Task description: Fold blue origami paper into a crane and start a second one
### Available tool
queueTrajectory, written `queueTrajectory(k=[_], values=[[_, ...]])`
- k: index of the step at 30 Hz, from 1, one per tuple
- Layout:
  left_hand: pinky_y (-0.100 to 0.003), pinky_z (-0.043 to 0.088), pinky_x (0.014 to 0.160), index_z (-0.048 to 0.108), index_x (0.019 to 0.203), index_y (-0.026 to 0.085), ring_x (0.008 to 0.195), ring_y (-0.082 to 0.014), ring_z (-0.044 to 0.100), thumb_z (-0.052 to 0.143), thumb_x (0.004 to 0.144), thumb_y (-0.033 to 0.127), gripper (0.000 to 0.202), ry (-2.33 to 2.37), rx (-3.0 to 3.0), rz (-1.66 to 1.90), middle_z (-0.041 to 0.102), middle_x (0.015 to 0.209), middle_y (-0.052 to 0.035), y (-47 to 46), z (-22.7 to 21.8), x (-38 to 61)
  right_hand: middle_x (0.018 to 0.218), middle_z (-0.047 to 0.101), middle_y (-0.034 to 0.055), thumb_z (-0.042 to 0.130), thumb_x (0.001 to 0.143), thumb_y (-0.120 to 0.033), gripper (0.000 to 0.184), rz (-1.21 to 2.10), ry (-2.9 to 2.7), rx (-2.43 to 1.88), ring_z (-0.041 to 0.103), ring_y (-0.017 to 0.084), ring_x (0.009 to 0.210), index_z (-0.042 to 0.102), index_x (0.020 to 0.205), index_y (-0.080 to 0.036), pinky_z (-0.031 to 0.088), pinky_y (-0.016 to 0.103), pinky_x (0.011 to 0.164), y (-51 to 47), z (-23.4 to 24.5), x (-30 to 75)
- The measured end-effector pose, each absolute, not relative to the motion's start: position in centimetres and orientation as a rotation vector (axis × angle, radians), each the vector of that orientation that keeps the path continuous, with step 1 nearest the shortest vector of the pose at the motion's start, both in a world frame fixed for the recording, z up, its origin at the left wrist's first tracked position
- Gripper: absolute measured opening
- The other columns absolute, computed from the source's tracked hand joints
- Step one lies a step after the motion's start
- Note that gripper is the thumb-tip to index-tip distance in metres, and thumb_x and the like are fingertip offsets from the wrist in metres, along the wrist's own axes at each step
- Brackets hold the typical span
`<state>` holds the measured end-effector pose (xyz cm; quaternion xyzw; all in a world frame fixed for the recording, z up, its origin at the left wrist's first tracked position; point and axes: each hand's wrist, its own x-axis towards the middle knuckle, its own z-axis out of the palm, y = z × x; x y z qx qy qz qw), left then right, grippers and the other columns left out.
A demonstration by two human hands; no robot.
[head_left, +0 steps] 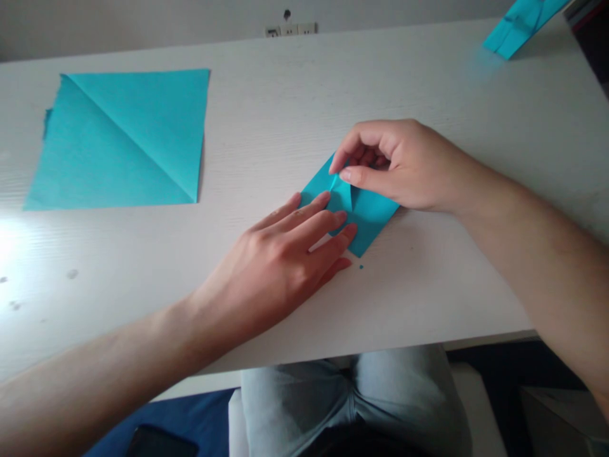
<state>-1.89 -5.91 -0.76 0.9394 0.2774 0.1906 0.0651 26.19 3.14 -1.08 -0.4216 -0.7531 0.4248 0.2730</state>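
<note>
A folded piece of blue paper (373, 212) lies at a slant on the white table, with a small raised flap near its middle. My left hand (297, 244) rests flat on the paper's left part, fingers stretched out and a little apart. Above the paper's far side, my right hand (390, 158) pinches the tip of the flap between thumb and forefinger. Its other fingers are curled in. The paper's left end is partly hidden under my left fingers.
A larger blue sheet (137, 139) with a diagonal crease lies at the table's left. Another folded blue paper piece (523, 28) stands at the far right corner. A tiny blue scrap (361, 267) lies near the paper. Wall sockets (290, 30) are behind the table (266, 95).
</note>
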Motion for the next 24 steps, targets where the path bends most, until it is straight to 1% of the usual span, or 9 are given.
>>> queueTrajectory(k=[6, 13, 16, 20, 24], values=[[-0.057, 0.066, 0.141, 0.079, 0.153, 0.023, 0.161, -0.0315, 0.079, 0.065, 0.129, 0.027, 0.028, 0.839, 2.85, 0.571, 0.09, 0.151, -0.0091, -5.85, -0.75, -1.74, 0.1, 0.085, 0.0024, 0.091, 0.101, -0.034, 0.005, 1.133, -2.021, -1.153, 0.071, 0.029, 0.093, 0.086, 0.101, -0.034, 0.057, 0.046, 0.085, 3.13, -1.26, 26.2], [-0.055, 0.066, 0.14, 0.08, 0.151, 0.02, 0.163, -0.0326, 0.078, 0.07, 0.128, 0.028, 0.026, 0.823, 2.829, 0.589, 0.09, 0.15, -0.0112, -5.74, -0.76, -1.64, 0.097, 0.083, 0.0009, 0.088, 0.1, -0.03, 0.004, 1.108, -2.035, -1.164, 0.069, 0.027, 0.091, 0.087, 0.101, -0.034, 0.054, 0.044, 0.083, 3.07, -1.07, 26.15], [-0.055, 0.066, 0.141, 0.079, 0.152, 0.02, 0.163, -0.0321, 0.078, 0.07, 0.128, 0.027, 0.027, 0.827, 2.83, 0.586, 0.09, 0.151, -0.0115, -5.75, -0.71, -1.63, 0.096, 0.082, 0.0007, 0.089, 0.099, -0.031, 0.004, 1.095, -2.043, -1.17, 0.068, 0.027, 0.09, 0.087, 0.101, -0.034, 0.053, 0.045, 0.082, 3.11, -1.01, 26.23], [-0.054, 0.066, 0.14, 0.079, 0.152, 0.023, 0.163, -0.0305, 0.078, 0.067, 0.13, 0.029, 0.026, 0.84, 2.841, 0.567, 0.09, 0.15, -0.01, -5.77, -0.66, -1.66, 0.1, 0.085, 0.0009, 0.089, 0.104, -0.035, 0.003, 1.12, -2.065, -1.159, 0.068, 0.027, 0.094, 0.088, 0.106, -0.035, 0.054, 0.044, 0.085, 3.18, -1.02, 26.4], [-0.055, 0.066, 0.14, 0.08, 0.152, 0.022, 0.163, -0.0319, 0.078, 0.069, 0.128, 0.028, 0.027, 0.836, 2.819, 0.58, 0.09, 0.151, -0.011, -5.74, -0.66, -1.69, 0.1, 0.085, 0.0014, 0.091, 0.101, -0.035, 0.005, 1.098, -2.056, -1.181, 0.069, 0.028, 0.093, 0.087, 0.102, -0.035, 0.055, 0.046, 0.085, 3.06, -0.83, 26.25]])
